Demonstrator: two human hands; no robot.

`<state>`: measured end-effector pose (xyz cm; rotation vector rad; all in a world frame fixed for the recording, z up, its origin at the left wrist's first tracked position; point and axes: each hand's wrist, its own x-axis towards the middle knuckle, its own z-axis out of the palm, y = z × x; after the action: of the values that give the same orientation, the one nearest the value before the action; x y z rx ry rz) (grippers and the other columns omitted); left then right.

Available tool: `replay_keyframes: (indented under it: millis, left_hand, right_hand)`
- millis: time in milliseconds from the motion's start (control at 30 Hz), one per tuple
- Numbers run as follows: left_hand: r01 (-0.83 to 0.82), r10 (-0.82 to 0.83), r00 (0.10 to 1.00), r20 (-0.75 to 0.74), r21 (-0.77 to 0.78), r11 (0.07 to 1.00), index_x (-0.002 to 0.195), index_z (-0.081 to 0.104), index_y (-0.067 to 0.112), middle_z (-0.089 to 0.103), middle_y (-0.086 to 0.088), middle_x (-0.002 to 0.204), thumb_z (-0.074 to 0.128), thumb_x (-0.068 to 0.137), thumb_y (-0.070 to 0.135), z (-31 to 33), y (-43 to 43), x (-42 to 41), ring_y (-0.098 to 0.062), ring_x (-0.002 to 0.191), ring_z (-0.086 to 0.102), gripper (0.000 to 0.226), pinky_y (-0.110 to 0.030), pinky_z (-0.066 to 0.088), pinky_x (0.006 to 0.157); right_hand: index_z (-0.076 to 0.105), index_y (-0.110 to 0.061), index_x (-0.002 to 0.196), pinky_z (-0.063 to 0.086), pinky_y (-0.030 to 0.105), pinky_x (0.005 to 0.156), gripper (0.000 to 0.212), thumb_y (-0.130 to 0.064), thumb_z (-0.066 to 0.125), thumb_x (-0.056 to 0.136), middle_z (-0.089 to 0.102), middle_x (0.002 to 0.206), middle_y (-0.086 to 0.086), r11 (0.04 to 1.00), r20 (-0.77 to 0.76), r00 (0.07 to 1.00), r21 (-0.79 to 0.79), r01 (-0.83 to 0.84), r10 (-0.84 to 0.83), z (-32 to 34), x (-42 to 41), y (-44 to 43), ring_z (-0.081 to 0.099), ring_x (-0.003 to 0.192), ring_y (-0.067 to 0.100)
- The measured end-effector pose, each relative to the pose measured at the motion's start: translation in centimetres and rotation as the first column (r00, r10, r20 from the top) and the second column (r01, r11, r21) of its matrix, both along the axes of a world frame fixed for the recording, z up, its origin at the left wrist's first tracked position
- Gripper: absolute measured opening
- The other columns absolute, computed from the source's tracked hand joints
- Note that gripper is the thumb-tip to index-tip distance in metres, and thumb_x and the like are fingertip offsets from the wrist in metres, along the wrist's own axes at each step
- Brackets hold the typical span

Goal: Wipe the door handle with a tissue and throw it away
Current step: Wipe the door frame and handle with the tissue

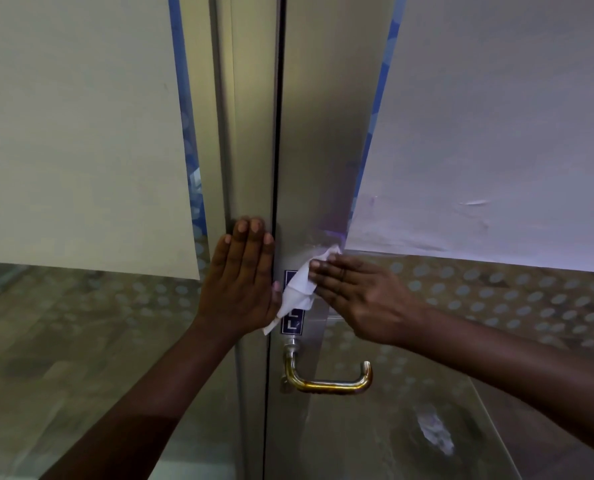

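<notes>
A brass-coloured door handle (326, 381) juts from the metal door stile (309, 168) low in the middle of the view. Above it, my right hand (361, 299) presses a crumpled white tissue (299, 291) flat against the stile, over a dark blue label. The tissue hangs down past the label's left edge. My left hand (242, 278) lies flat with fingers together on the fixed frame just left of the door gap, holding nothing. Both hands are above the handle and do not touch it.
White paper sheets (81, 133) cover the glass on both sides of the stile. Below them is glass with a frosted dot pattern (496, 299). A dark vertical gap (277, 133) separates the door from the frame (247, 133).
</notes>
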<state>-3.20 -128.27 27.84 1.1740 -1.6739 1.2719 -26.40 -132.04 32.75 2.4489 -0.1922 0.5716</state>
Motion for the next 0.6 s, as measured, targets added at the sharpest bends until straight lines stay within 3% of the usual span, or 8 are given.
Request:
replay_keyframes:
  millis: [67, 233, 300, 333, 400, 467, 533, 600]
  left_hand:
    - [0.005, -0.005, 1.000, -0.006, -0.007, 1.000, 0.153, 0.011, -0.005, -0.001, -0.020, 0.164, 0.034, 0.096, 0.029, 0.0, 0.0, 0.0, -0.035, 0.151, 0.004, 0.070, -0.047, 0.005, 0.124]
    - [-0.010, 0.010, 1.000, 0.004, 0.020, 1.000, 0.154, 0.007, -0.004, -0.005, -0.019, 0.164, 0.032, 0.097, 0.032, 0.2, 0.3, 0.1, -0.034, 0.151, 0.001, 0.072, -0.046, 0.004, 0.124]
    - [-0.009, 0.009, 1.000, 0.010, 0.017, 1.000, 0.154, 0.006, -0.003, -0.006, -0.019, 0.164, 0.033, 0.097, 0.032, 0.2, 0.3, 0.2, -0.033, 0.152, 0.000, 0.073, -0.046, 0.003, 0.124]
    - [-0.007, 0.007, 1.000, 0.009, 0.018, 1.000, 0.154, 0.005, -0.003, -0.006, -0.019, 0.164, 0.033, 0.096, 0.033, 0.3, 0.3, 0.2, -0.033, 0.152, 0.000, 0.073, -0.046, 0.003, 0.124]
    - [0.014, -0.014, 1.000, 0.001, 0.022, 1.000, 0.154, 0.005, -0.003, -0.006, -0.018, 0.164, 0.034, 0.096, 0.032, 0.4, 0.5, 0.2, -0.032, 0.152, -0.001, 0.074, -0.045, 0.003, 0.124]
    - [0.047, -0.047, 0.999, -0.004, 0.028, 0.999, 0.154, 0.006, -0.003, -0.006, -0.017, 0.164, 0.034, 0.096, 0.032, 0.6, 0.7, 0.2, -0.031, 0.152, -0.001, 0.073, -0.044, 0.004, 0.124]
    - [0.067, -0.067, 0.998, 0.001, 0.026, 0.997, 0.154, 0.008, -0.004, -0.006, -0.017, 0.164, 0.032, 0.097, 0.031, 0.6, 0.7, 0.2, -0.031, 0.152, 0.000, 0.071, -0.044, 0.005, 0.124]
    - [0.076, -0.076, 0.997, 0.002, 0.027, 0.997, 0.153, 0.010, -0.005, -0.005, -0.018, 0.164, 0.033, 0.096, 0.031, 0.6, 0.8, 0.3, -0.032, 0.152, 0.000, 0.071, -0.045, 0.004, 0.124]
  right_hand:
    - [0.060, 0.002, 0.120, 0.038, 0.046, 0.108, 0.036, -0.011, 0.033, 0.100, 0.058, 0.129, 0.020, 0.999, -0.047, 0.999, -0.033, 0.001, -0.003, -1.2, -0.2, 0.1, 0.052, 0.124, 0.031]
    - [0.065, -0.011, 0.119, 0.036, 0.033, 0.110, 0.030, -0.021, 0.051, 0.094, 0.058, 0.133, 0.007, 0.995, -0.376, 0.924, 0.043, 0.089, -0.066, -4.0, -0.4, 1.5, 0.049, 0.128, 0.017]
    - [0.064, -0.014, 0.120, 0.041, 0.037, 0.107, 0.034, -0.013, 0.050, 0.089, 0.061, 0.131, 0.008, 0.930, -0.368, 0.928, 0.322, 0.177, -0.050, -4.0, 0.3, 2.3, 0.052, 0.125, 0.020]
    - [0.064, -0.015, 0.118, 0.046, 0.038, 0.099, 0.036, -0.009, 0.049, 0.086, 0.064, 0.125, 0.008, 0.815, -0.289, 0.956, 0.540, 0.209, -0.054, -3.7, 0.8, 2.8, 0.057, 0.118, 0.021]
    - [0.069, -0.011, 0.111, 0.050, 0.033, 0.089, 0.035, -0.002, 0.049, 0.083, 0.070, 0.114, 0.010, 0.423, -0.075, 0.979, 0.894, 0.149, -0.188, -2.8, 1.4, 3.6, 0.064, 0.104, 0.019]
    - [0.072, -0.001, 0.099, 0.053, 0.030, 0.081, 0.032, 0.011, 0.048, 0.082, 0.072, 0.102, 0.019, 0.049, 0.069, 0.919, 0.997, -0.054, -0.389, -1.8, 1.5, 4.1, 0.068, 0.092, 0.020]
    - [0.073, 0.001, 0.086, 0.053, 0.027, 0.065, 0.030, 0.014, 0.046, 0.084, 0.072, 0.085, 0.022, -0.103, 0.122, 0.831, 0.972, -0.210, -0.543, -1.5, 1.3, 4.4, 0.067, 0.077, 0.024]
    - [0.072, 0.002, 0.083, 0.049, 0.031, 0.063, 0.029, 0.012, 0.044, 0.086, 0.070, 0.081, 0.024, -0.136, 0.119, 0.768, 0.956, -0.260, -0.630, -1.6, 1.3, 5.2, 0.065, 0.071, 0.027]
